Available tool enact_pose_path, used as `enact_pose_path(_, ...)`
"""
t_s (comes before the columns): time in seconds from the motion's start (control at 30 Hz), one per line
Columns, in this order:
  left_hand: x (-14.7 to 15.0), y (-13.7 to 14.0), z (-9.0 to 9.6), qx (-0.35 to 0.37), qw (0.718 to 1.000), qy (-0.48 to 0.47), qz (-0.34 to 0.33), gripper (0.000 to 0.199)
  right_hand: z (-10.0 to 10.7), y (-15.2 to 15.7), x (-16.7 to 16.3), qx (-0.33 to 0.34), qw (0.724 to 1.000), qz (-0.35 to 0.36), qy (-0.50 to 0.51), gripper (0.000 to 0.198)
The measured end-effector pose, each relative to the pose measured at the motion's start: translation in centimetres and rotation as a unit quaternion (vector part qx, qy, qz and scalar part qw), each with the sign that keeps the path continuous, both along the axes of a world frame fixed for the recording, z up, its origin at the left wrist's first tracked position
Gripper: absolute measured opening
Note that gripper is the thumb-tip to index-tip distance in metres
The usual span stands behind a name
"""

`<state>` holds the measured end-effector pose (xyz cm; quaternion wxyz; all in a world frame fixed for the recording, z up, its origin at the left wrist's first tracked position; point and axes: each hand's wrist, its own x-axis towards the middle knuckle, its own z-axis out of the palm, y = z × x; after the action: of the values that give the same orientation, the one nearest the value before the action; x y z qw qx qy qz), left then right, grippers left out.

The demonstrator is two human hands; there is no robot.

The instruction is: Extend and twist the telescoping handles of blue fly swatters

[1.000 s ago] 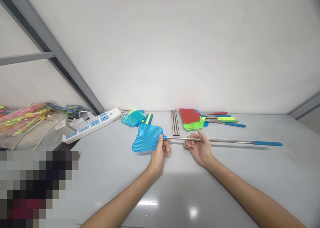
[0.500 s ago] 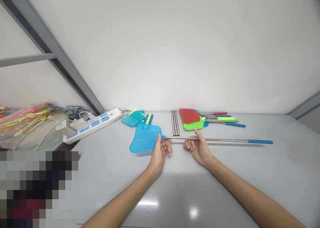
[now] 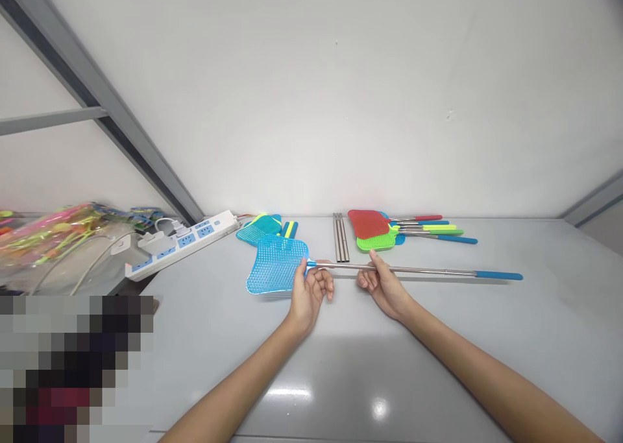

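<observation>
A blue fly swatter [image 3: 276, 264] with a long metal rod and a blue grip lies level across both hands, just above the table. My left hand [image 3: 310, 295] pinches it at the neck, thumb on top beside the mesh head. Around the middle of the rod, my right hand [image 3: 384, 288] is closed with its thumb up against the metal. Behind the right hand lies a stack of swatters with red [image 3: 368, 225] and green [image 3: 377, 242] heads. Several bare metal rods [image 3: 341, 239] stand out between the stack and some loose blue-green swatter heads [image 3: 260, 229].
Blue and yellow grips [image 3: 290, 229] lie by the loose heads. A white power strip [image 3: 182, 243] with plugs and cables runs along the left side. Plastic-wrapped colourful items [image 3: 63, 239] are piled at far left. A pale wall [image 3: 335, 106] rises behind the grey table [image 3: 462, 339].
The blue swatter has shifted slightly left and its head has tilted, catching more light. Both hands keep their hold on it; my right hand has moved a little left.
</observation>
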<state>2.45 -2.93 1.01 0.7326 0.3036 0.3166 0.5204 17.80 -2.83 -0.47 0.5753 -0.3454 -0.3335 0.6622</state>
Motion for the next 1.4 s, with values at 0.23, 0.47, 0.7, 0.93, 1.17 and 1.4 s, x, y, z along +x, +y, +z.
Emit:
enact_pose_path(0.23,-0.38,0.38,0.14,-0.009,1.0,-0.009,-0.018,0.046,0.0,0.07,0.02,-0.011,1.0,0.007,-0.019,0.054)
enact_pose_path(0.47,-0.42,0.31,0.12,0.002,1.0,0.014,-0.021,0.042,-0.12,0.13,0.0,-0.023,1.0,0.016,0.006,0.051)
enact_pose_path(0.7,-0.3,0.32,0.37,-0.01,1.0,0.019,-0.016,0.041,-0.28,0.38,-0.09,-0.027,0.999,0.017,0.037,0.05)
enact_pose_path(0.93,-0.39,0.46,0.06,-0.003,1.0,0.009,-0.015,0.039,0.15,0.4,-0.15,-0.045,0.997,0.025,0.06,0.049)
enact_pose_path(1.17,-0.57,0.6,-0.25,0.009,1.0,-0.005,-0.017,0.038,0.04,0.48,-0.01,-0.051,0.996,0.036,0.069,0.046)
enact_pose_path(1.4,-0.45,0.49,-0.13,0.004,1.0,0.001,-0.001,0.041,-0.12,0.52,0.25,-0.049,0.994,0.063,0.076,0.044)
